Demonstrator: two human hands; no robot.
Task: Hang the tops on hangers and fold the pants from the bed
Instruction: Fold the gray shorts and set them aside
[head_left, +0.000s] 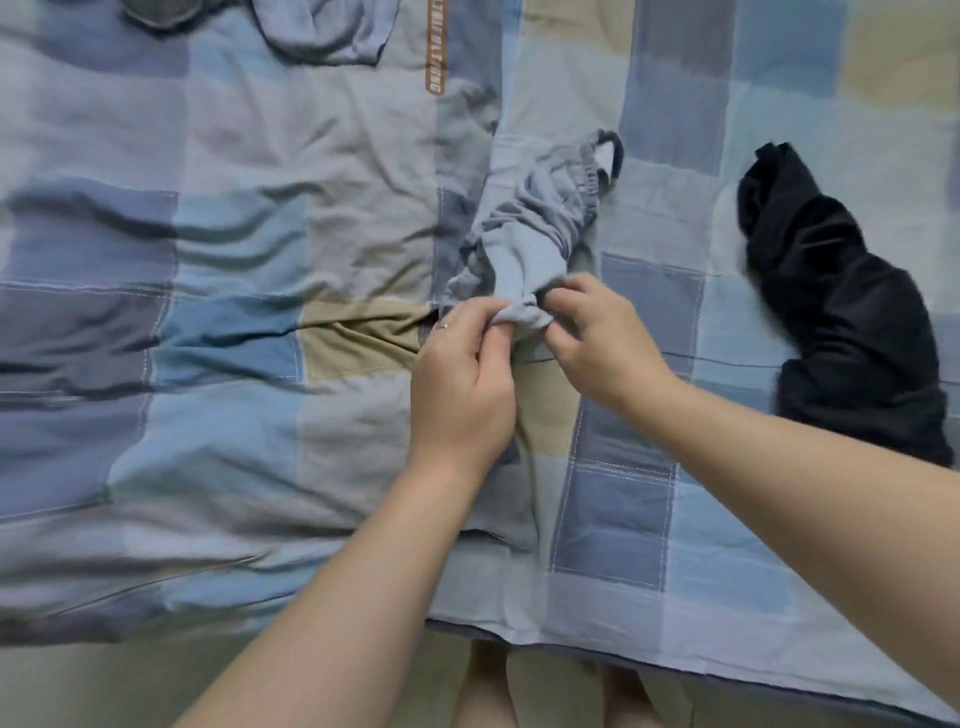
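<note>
Both hands, left hand (460, 364) and right hand (597, 332), pinch one end of the bunched grey pants (530, 228) mid-bed, probably to straighten them for folding. Black garment (831, 306) sits at 3 o'clock.

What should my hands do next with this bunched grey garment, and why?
Probably draw the left hand and right hand apart to spread the near edge flat. Both pinch the same crumpled end of the grey garment, which lies bunched on the bed cover, its elastic waistband at the far end.
</note>
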